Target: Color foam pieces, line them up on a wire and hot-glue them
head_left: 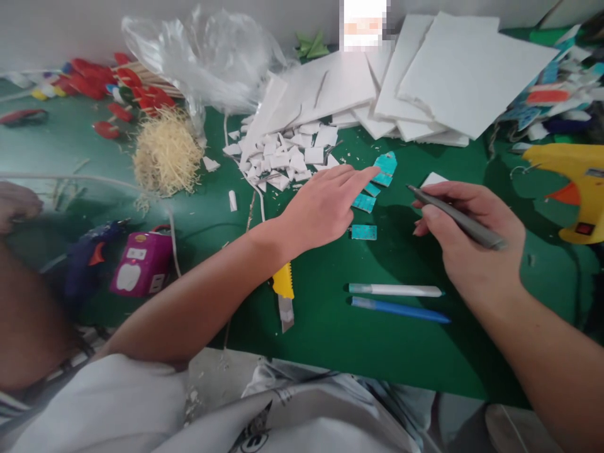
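Note:
My right hand (476, 226) grips a dark grey pen (460, 221), its tip pointing left over the table. Just behind those fingers is a small white foam piece (434, 180). My left hand (325, 201) reaches across palm down, its index finger stretched onto a turquoise painted piece (385, 165); the other fingers partly overlap. Near that hand lie more turquoise pieces, including a rectangular one (364, 232). Closer to me, a white pen (395, 290) and a blue pen (401, 309) lie side by side. A yellow utility knife (283, 281) with its blade out is partly under my left forearm.
White foam sheets (472, 69) are stacked at the back, with foam scraps (287, 151) before them. A yellow glue gun (576, 182) is at right. Straw fibre (166, 151), a purple box (141, 263) and another person's arm (23, 302) are at left.

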A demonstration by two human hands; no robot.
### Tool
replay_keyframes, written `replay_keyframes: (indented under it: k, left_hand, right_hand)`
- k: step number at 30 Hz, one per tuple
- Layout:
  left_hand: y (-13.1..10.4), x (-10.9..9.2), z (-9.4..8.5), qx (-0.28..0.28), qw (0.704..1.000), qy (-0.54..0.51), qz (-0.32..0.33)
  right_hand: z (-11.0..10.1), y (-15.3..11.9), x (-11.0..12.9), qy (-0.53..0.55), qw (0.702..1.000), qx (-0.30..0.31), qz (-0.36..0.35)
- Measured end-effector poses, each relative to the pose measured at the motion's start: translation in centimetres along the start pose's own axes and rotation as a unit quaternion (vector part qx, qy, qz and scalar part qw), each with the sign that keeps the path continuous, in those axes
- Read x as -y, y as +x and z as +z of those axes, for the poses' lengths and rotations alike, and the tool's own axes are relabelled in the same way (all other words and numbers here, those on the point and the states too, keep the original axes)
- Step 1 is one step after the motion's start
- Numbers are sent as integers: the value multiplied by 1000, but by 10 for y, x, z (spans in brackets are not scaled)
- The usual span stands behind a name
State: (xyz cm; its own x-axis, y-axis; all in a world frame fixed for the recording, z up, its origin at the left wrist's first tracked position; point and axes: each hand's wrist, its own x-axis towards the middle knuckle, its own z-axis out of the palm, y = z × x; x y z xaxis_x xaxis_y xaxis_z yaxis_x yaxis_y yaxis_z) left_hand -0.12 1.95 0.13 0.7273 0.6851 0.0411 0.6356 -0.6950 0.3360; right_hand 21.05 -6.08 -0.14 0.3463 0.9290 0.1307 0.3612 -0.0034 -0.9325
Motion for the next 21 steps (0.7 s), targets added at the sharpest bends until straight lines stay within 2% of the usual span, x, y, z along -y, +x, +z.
replay_keyframes:
  k: [6,21]
  left_hand:
    - [-2,6,4,-55,998,38,-13]
    - [-5,13,11,-88,995,19,30]
  right_hand:
    - [0,-1,-5,7,1000,2,-19]
    - [3,-2,-6,48,998,10,-32]
